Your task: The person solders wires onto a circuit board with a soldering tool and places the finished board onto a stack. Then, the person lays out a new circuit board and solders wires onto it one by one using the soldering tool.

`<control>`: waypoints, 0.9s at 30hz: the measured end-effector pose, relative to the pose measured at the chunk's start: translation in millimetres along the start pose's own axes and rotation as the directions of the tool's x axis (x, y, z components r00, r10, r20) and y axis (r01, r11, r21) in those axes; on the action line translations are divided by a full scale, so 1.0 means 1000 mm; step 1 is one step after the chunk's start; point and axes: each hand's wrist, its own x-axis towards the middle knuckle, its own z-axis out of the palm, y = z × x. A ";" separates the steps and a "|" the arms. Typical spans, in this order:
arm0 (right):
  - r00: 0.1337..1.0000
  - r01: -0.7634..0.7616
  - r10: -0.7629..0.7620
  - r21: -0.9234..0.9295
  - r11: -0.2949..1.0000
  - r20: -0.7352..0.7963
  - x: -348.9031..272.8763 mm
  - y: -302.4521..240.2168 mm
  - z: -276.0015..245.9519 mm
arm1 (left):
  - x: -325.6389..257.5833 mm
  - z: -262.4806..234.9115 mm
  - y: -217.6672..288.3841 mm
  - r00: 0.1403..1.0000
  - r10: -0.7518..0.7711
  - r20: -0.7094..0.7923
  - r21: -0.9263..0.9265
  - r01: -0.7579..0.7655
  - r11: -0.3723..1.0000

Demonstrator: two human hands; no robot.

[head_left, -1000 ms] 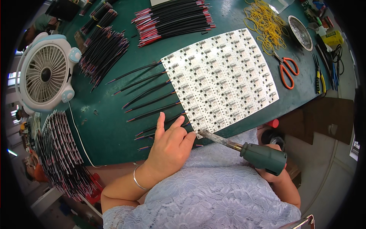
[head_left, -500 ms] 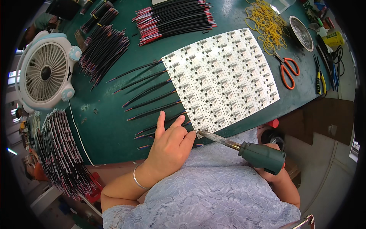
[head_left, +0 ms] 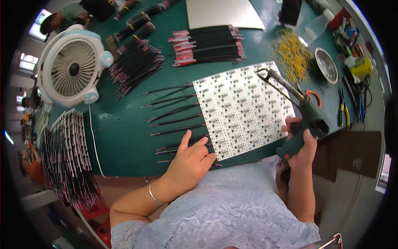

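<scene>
My right hand (head_left: 304,149) is wrapped round the dark green handle of a soldering gun (head_left: 315,118). Its metal tip points up and left, over the far right part of a white sheet of small circuit boards (head_left: 244,108). At the sheet's near left corner is my left hand (head_left: 188,162), palm down, with some fingers stretched out and thumb and forefinger closed together. A black wire (head_left: 166,161) with red and blue ends seems pinched there, its middle hidden under the hand. Several black wires (head_left: 178,119) stick out from the sheet's left edge.
On the green table (head_left: 124,145) stand a white fan (head_left: 74,68), bundles of black wires (head_left: 209,45), yellow cord (head_left: 292,56), a metal bowl (head_left: 326,65) and pliers (head_left: 343,110). Orange-handled scissors (head_left: 314,98) lie partly behind the soldering gun. Wired boards (head_left: 68,153) hang at the left.
My right hand has lifted the soldering gun off the sheet's near left corner and swung it up and right. My left hand stays at that corner. The view has shifted.
</scene>
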 end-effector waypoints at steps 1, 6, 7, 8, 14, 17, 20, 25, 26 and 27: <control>1.000 0.010 -0.009 0.055 0.998 -0.012 0.010 0.006 0.005 | 0.000 -0.002 0.000 1.000 0.003 0.022 -0.016 -0.002 1.000; 0.999 -0.048 0.050 0.090 0.995 -0.020 0.010 0.017 -0.005 | 0.001 -0.046 -0.007 0.995 0.026 0.101 -0.260 0.001 0.966; 0.998 -0.047 0.050 0.081 0.996 -0.033 0.008 0.017 -0.007 | 0.008 -0.068 -0.009 0.995 0.026 0.091 -0.242 -0.003 0.970; 0.998 -0.039 0.042 0.082 0.996 -0.040 0.006 0.017 -0.010 | 0.015 -0.090 -0.013 0.990 -0.139 -0.030 -0.280 0.125 0.952; 0.998 -0.050 0.053 0.133 0.990 -0.016 0.011 0.008 -0.013 | 0.057 -0.125 -0.147 0.838 -0.373 -0.397 0.157 0.463 0.872; 0.998 -0.041 0.049 0.165 0.985 -0.044 0.017 0.008 -0.012 | 0.078 -0.113 -0.188 0.888 -0.325 -0.325 0.365 0.435 0.823; 0.988 -0.084 0.109 0.219 0.972 -0.107 0.018 0.002 -0.017 | 0.154 -0.104 -0.157 0.950 -0.045 -0.309 0.201 0.111 0.973; 0.990 -0.097 0.122 0.268 0.958 -0.077 0.022 0.005 -0.016 | 0.249 -0.055 -0.146 0.973 0.096 -0.209 0.152 -0.065 0.986; 0.989 -0.090 0.118 0.268 0.959 -0.089 0.022 0.005 -0.015 | 0.262 -0.045 -0.146 0.991 -0.003 -0.133 0.184 0.027 0.983; 0.989 -0.091 0.119 0.266 0.960 -0.091 0.022 0.005 -0.014 | 0.270 -0.039 -0.147 0.992 -0.106 -0.062 0.224 0.117 0.967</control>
